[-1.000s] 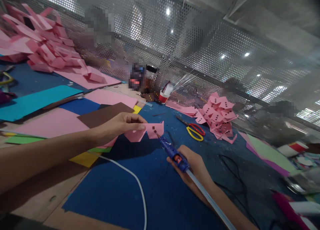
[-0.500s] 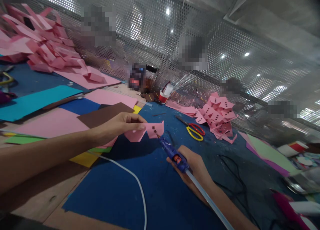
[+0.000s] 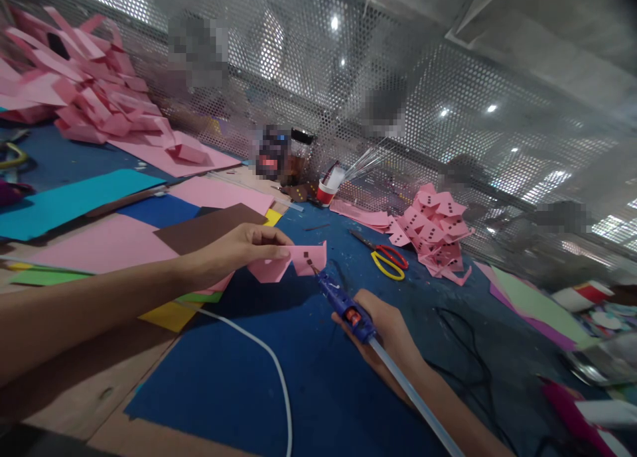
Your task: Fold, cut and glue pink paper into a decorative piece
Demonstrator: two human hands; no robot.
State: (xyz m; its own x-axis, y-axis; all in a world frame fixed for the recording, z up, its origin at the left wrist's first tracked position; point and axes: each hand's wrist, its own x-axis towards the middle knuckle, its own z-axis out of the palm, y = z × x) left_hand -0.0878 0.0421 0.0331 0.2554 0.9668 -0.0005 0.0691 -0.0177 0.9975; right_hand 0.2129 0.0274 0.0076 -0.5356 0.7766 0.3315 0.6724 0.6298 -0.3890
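Observation:
Between thumb and fingers, my left hand [image 3: 251, 245] pinches a folded pink paper piece [image 3: 271, 268] above the dark blue surface. Small dark brown squares [image 3: 306, 254] show on the paper's right-hand panel. My right hand [image 3: 381, 324] is wrapped round a blue glue gun [image 3: 343, 301], a long clear glue stick [image 3: 413, 394] sticking out of its back end. The gun's nozzle points up and left and meets the paper at the lower brown square; whether it touches or hovers I cannot tell.
Red-and-yellow-handled scissors [image 3: 388, 261] lie beyond my right hand, near a heap of dotted pink pieces [image 3: 432, 228]. Plain pink folded strips [image 3: 99, 92] pile up at far left. A white cord [image 3: 271, 351] crosses the blue sheet [image 3: 209, 391]. A red-and-white cup [image 3: 327, 190] stands behind.

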